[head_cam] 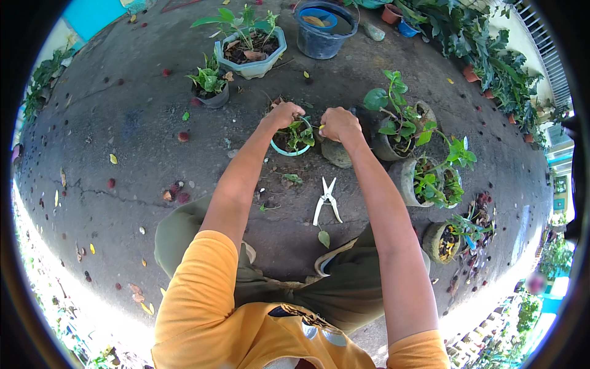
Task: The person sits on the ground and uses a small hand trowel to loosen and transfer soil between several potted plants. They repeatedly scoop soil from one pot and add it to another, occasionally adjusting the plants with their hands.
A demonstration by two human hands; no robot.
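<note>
A round pot with a pale blue rim (290, 153) stands before me, with a small leafy plant (295, 137) in its soil. At its far left edge is my left hand (286, 114), fingers curled downward; whether they grip anything is hidden. Brown dry leaves (277, 102) show just beyond it. My right hand (340, 123) is closed to the right of that pot, with a small yellow item (321, 127) showing at its fingers. Below this hand sits a rough grey pot (336, 154), partly covered. White-handled pruning shears (327, 199) lie on the ground nearer me, blades parted.
Potted plants (400, 138) and stained pots (410, 182) line the right side. Farther off are an octagonal planter (249, 69), a small grey pot (216, 100) and a dark bucket (322, 44). Cut leaves (292, 178) and reddish fruits (183, 137) dot the concrete ground.
</note>
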